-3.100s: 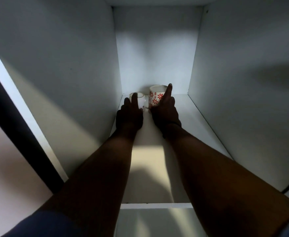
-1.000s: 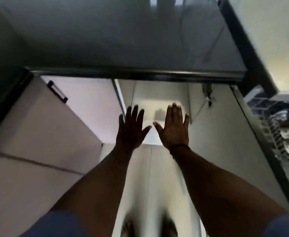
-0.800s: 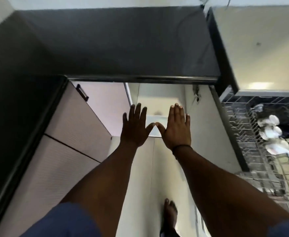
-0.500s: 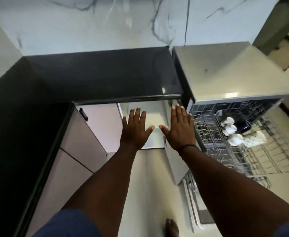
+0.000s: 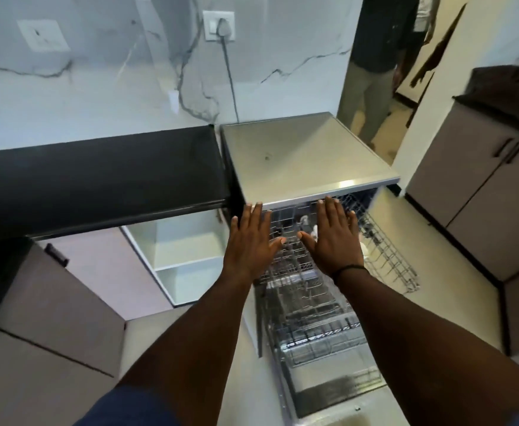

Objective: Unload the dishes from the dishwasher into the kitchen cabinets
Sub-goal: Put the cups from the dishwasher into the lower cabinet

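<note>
item: unloading station, one moment, head view.

left hand [image 5: 251, 241]: flat, fingers straight and together, palm down, holding nothing; hovers over the left edge of the upper rack [image 5: 384, 256]. right hand [image 5: 332, 238]: likewise flat and spread, empty, a dark band at the wrist; hovers over the middle of the same rack. the two hands sit side by side, thumbs pointing at each other, apart and not touching. judged purpose: poised for the next pick from the rack below them.

dishwasher [image 5: 298, 158]: door down, upper rack drawn out toward the person, lower rack [image 5: 322, 336] drawn out beneath it; both extended so the contents can be reached from above.

dishes [image 5: 309, 230]: a few white pieces show between the hands in the upper rack; shape too blurred and hidden to name. lower rack looks bare of crockery from here.

cabinet [image 5: 187, 250]: just left of the dishwasher, under the black counter [image 5: 98, 176], door open, white shelf showing; judged left open to receive further items.

wall socket [image 5: 219, 26]: plug in, cable dropping behind the dishwasher.

writing, brands, labels: none readable.
</note>
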